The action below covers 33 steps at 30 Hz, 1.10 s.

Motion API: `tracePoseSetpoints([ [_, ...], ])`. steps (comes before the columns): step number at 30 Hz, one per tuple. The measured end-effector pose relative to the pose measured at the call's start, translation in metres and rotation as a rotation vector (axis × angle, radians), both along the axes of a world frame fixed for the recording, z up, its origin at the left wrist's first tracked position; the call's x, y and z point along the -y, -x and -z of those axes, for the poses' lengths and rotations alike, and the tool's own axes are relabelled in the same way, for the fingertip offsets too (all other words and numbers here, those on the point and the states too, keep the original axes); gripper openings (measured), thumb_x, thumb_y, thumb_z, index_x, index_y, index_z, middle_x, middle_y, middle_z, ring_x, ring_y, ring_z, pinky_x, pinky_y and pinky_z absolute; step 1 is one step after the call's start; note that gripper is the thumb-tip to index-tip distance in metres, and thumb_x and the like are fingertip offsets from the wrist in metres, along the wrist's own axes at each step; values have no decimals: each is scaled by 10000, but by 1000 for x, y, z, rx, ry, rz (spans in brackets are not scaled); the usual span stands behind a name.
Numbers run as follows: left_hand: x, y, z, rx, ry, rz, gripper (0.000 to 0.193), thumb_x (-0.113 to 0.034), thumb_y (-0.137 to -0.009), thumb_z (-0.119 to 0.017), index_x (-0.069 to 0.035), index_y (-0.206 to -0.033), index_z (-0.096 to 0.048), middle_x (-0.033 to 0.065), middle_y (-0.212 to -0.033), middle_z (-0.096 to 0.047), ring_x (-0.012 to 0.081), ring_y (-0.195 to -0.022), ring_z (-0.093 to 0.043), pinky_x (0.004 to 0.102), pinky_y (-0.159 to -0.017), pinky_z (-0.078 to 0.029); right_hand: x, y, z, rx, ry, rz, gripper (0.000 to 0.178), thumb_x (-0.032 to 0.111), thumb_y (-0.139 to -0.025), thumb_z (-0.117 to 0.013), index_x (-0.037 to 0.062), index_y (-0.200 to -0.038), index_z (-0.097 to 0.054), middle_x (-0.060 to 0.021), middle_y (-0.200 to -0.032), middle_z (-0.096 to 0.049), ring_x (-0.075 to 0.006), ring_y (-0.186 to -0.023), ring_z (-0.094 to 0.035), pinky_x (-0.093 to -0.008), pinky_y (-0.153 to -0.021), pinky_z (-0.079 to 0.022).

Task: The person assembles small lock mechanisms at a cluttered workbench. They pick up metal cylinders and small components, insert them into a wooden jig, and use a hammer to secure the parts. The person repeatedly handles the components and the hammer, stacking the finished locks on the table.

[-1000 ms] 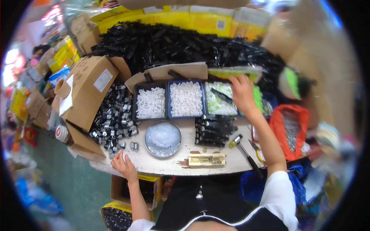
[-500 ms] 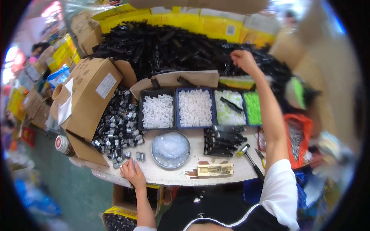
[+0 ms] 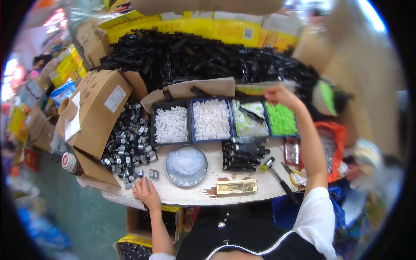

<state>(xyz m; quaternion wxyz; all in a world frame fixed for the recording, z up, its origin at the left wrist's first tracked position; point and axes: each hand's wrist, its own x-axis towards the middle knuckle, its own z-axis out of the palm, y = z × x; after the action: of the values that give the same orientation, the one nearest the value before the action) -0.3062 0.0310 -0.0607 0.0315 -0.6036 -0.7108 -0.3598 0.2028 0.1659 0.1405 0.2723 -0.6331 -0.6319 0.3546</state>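
My left hand rests at the table's front edge, fingers bent together around something small and greyish that I cannot make out. Beside it lie small silver-and-black metal cylinders, part of a heap spilling from a carton. My right hand is raised at the back edge of a tray of bright green pieces, its fingers pinched; whatever they hold, if anything, is hidden. In front of me, a cream-coloured block fixture sits by a stack of black parts.
A round metal dish and trays of white pieces fill the middle. At right lie a hammer, yellow-handled scissors and an orange bag. A pile of black plastic parts spans the back; an open carton stands left.
My right hand has come back from over the black pile toward me, down to the green tray. The left hand has hardly moved. The whole view has shifted slightly.
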Motion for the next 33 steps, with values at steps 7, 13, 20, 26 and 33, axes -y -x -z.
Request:
tracePoseSetpoints([
  [7,-2,-3,0,-32,12,0,224,-86,-753,-591,-68,-975,-613,63,-969,-536,258,-968,-458,402,-838,-318,16,-10,47,1065,-600,119,158,120,-790,-581,32,-909,-635,-125,-774,-621,-276,-732,-601,-366,-644,-477],
  [13,0,-3,-1,-41,36,-12,210,-91,-757,-588,-60,-964,-613,67,-964,-534,258,-962,-459,401,-839,-317,-29,23,3,635,-655,60,187,79,-755,-566,56,-929,-632,-178,-866,-604,-365,-877,-564,-425,-766,-458],
  [20,-1,-3,0,-24,31,-9,179,-82,-760,-589,-55,-936,-616,66,-940,-537,254,-947,-463,395,-828,-319,-123,60,-3,744,-351,29,233,193,-762,-593,120,-976,-650,-143,-939,-641,-320,-924,-596,-415,-795,-472],
  [26,-2,-3,0,-12,12,-17,163,-84,-763,-588,-60,-920,-623,64,-931,-536,255,-941,-463,393,-815,-322,-151,49,17,663,-263,92,184,169,-740,-562,117,-871,-680,-141,-944,-647,-314,-930,-602,-402,-807,-472],
  [33,-2,-5,-2,-67,17,-29,145,-91,-773,-576,-71,-907,-628,59,-938,-525,254,-943,-459,395,-807,-322,-147,35,50,568,-330,-44,210,193,-707,-638,61,-868,-666,-157,-819,-650,-309,-798,-623,-372,-714,-483],
])
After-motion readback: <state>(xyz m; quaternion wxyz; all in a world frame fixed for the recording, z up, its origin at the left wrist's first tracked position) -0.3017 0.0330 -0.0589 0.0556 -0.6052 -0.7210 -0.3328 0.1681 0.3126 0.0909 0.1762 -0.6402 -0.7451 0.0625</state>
